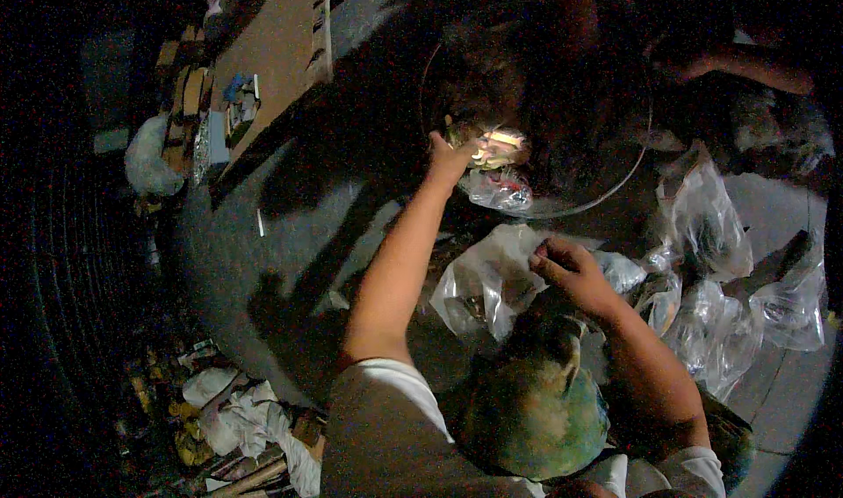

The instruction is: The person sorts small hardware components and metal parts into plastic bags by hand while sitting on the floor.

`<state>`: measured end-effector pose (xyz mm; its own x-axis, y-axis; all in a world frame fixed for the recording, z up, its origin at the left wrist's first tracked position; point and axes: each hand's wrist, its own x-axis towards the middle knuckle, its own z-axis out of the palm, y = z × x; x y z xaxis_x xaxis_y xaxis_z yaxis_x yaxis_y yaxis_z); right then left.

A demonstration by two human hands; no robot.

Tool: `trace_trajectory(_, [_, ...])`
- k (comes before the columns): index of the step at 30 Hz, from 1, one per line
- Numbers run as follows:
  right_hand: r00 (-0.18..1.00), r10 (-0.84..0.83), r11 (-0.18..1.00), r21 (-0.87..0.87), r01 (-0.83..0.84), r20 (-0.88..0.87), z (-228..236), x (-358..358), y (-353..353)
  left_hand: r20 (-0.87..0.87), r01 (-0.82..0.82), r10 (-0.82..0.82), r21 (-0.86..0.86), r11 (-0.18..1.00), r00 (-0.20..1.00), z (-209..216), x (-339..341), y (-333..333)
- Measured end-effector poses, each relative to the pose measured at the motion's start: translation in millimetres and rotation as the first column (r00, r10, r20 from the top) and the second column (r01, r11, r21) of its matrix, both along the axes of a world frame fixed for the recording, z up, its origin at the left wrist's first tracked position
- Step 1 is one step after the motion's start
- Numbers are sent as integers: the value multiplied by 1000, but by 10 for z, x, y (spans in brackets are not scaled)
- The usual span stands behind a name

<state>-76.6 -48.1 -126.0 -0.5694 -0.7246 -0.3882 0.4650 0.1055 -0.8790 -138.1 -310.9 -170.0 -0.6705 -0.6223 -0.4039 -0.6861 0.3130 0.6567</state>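
My left hand point(452, 157) reaches over the near-left part of a wide round surface with a thin pale rim point(634, 180). Its fingers are curled against brightly lit, pale yellowish pieces point(500, 145), and what they grip is hard to make out. Just below those pieces lies a crumpled clear plastic packet point(500, 192) with some red in it. Nearer to me, my right hand point(571, 274) is closed in a pinch at the edge of a clear plastic bag point(487, 278), which hangs open and spreads to the left of the fingers.
Several filled clear plastic bags point(711, 226) stand at the right. Another person's forearm point(755, 69) shows at the far right. A greenish rounded bundle point(540, 410) sits close to me. A wooden board point(272, 54) stands far left; crumpled white cloth or paper point(246, 419) lies lower left.
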Motion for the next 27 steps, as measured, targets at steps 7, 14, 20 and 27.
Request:
trace_trajectory(7, [1000, -17, 987, 161, 17, -2, -143, -115, 265, -493, -24, -61, -164, 986, 868, -382, 129, 83])
trace_trajectory(14, [979, -200, 968, 163, 190, 46, -355, -189, 109, -430, 34, -107, -173, 984, 896, -37, 158, 246])
trace_trajectory(20, [776, -326, 921, -3, 389, 540, -643, -617, -152, -371, 398, -434, -172, 901, 821, 69, 265, 961])
trace_trajectory(27, [959, -218, 938, 311, 155, 178, -584, -860, -512, -101, 583, -628, -285, 761, 771, -236, 603, 1063])
